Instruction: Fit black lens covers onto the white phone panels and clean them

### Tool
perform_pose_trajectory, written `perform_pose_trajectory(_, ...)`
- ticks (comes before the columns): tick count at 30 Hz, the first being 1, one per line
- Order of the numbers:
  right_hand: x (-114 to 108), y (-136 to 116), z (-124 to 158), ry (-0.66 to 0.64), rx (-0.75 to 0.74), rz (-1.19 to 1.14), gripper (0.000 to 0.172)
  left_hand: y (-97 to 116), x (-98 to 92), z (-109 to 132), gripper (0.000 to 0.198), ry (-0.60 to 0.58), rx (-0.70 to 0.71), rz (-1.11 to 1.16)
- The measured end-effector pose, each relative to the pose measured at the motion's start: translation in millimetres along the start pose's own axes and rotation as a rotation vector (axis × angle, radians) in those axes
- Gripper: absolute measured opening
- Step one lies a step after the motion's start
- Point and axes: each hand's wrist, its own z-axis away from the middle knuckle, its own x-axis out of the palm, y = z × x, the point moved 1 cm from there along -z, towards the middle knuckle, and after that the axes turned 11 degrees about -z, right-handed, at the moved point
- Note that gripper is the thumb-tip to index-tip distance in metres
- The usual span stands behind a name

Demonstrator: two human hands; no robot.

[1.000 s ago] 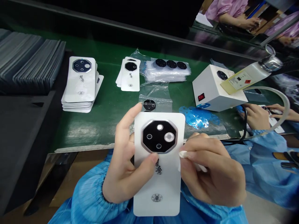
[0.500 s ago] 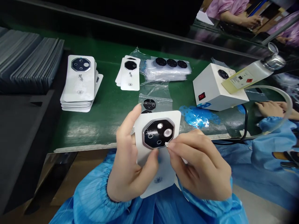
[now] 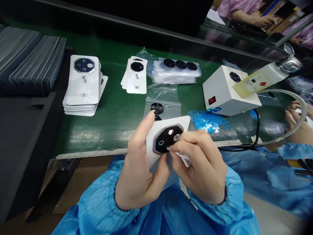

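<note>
My left hand grips a white panel by its left edge, thumb across the front. The panel is tilted, and its black octagonal plate carries several round lens rings. Pinched in my right hand is a white cloth, with the fingertips on the lower right of the black plate. Just behind the panel, a clear bag with black octagonal pieces lies on the green table. The panel's lower part is mostly hidden by my hands.
White panels are stacked at left, with a smaller pile nearby. Clear bags, blue film scraps and a white box bearing a bottle stand rightward. Another person's hand is at far right.
My right hand has moved slightly left over the black plate, and more white cloth shows below its fingers. The panel has tilted. The neighbour's hands have moved right, now with something white.
</note>
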Motion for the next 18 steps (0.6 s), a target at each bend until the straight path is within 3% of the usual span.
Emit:
perform_pose_trajectory(6, 1.9, -0.5, -2.5, -0.032, 0.024, 0.03, 0.008, -2.7, 5.3, 1.9, 0.093, 0.034, 0.061, -0.099)
perform_pose_trajectory(14, 5.8, -0.6, -0.8, -0.011, -0.003, 0.085, 0.009, -1.4, 2.8, 0.6, 0.087, -0.055, -0.024, -0.018)
perform_pose_trajectory(18, -0.4, -4.5, 1.5, 0.077, -0.058, 0.047, 0.014, 2.7, -2.3, -4.6, 0.082, -0.108, -0.102, 0.087)
